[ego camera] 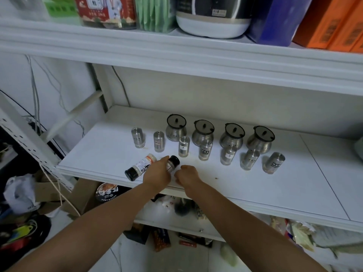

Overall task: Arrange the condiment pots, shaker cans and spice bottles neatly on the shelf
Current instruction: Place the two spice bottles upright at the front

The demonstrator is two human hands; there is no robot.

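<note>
Here, left fingers (pixel 164 159) around spice bottle (pixel 174 161).

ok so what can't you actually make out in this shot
Head view, shaker cans: label print too small and blurred to read.
Head view, dark-capped spice bottle: its label is covered by the left hand.
Head view, right hand: its back hides the curled fingers, so whether it holds anything is unclear.
Head view, cooker on the upper shelf: top cut off by the frame edge.
</note>
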